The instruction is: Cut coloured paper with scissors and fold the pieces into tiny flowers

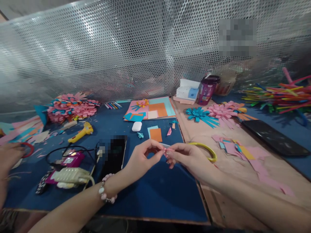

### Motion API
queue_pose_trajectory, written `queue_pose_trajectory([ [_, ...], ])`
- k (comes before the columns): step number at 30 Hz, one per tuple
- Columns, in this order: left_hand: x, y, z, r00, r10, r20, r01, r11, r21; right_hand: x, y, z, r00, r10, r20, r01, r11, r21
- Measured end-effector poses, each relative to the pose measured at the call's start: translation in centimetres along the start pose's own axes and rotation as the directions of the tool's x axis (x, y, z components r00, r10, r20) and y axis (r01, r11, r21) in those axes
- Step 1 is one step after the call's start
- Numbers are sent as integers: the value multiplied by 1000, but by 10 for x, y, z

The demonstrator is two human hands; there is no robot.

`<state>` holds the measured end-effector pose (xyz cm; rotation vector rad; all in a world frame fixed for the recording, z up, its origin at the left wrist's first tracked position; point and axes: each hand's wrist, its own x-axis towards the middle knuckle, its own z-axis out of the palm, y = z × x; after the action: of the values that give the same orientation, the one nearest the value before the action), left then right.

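Observation:
My left hand (145, 153) and my right hand (188, 158) meet over the blue table, fingertips pinching a small pink folded paper (165, 151) from both sides. Fingers cover part of its shape. Behind my right hand lies a pair of scissors with a yellow handle (209, 151); its blades are partly hidden. Just beyond my fingers are an orange paper square (155, 135) and a light blue sheet under it. Small folded pieces lie around these: a pink one (169, 131) and a teal one (140, 135).
At left, another person's hand (11, 157) is at red-handled scissors (29, 149). A phone (113, 155), a yellow cutter (81, 132) and a power strip (70, 176) with cables lie nearby. Paper flowers (222, 110), a purple cup (208, 90) and a black phone (274, 137) sit right.

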<state>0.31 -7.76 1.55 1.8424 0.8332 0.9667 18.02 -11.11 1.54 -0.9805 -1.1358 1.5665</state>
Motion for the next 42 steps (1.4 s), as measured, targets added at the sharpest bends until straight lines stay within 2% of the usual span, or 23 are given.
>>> queue_pose_trajectory([
  [5, 1, 0, 0, 1000, -20, 16, 21, 998, -56, -1, 1, 0, 1000, 15, -1, -15, 1000, 27],
  [14, 5, 0, -4, 989, -142, 35, 145, 983, -112, 0, 6, -1, 999, 32, 19, -34, 993, 117],
  [22, 6, 1, -5, 988, -147, 46, 151, 985, -84, 1, 11, -5, 997, 61, 41, -64, 994, 91],
  [36, 7, 4, -7, 977, -143, 161, 152, 987, -48, -1, 11, -4, 995, 90, 52, -93, 995, 47],
  [42, 7, 1, -7, 974, -168, 149, 176, 984, -37, -2, 10, -2, 997, 66, 50, -69, 996, 54],
])
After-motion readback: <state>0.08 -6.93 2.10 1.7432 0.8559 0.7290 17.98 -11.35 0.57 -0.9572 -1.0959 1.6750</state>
